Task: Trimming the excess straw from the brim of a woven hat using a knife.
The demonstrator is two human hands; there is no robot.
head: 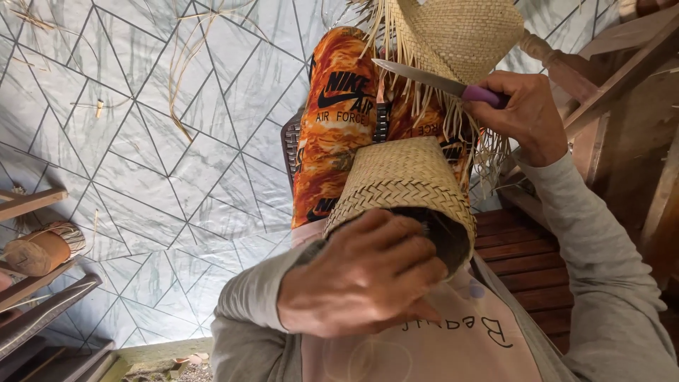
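Observation:
My left hand [364, 272] grips the open rim of a woven straw basket [403, 180] held over my lap. My right hand [527, 117] is closed on the purple handle of a knife [424, 78], whose blade points left across loose straw ends. Those uncut fringes hang from a second woven straw piece [460, 32] above the basket. My legs in orange patterned trousers [339, 120] lie beneath both pieces.
Grey tiled floor [141, 141] with stray straw strands spreads to the left. Wooden furniture [629, 78] and a slatted wooden seat [523, 247] stand at the right. A roll of straw strips [42, 247] and wooden bars sit at the left edge.

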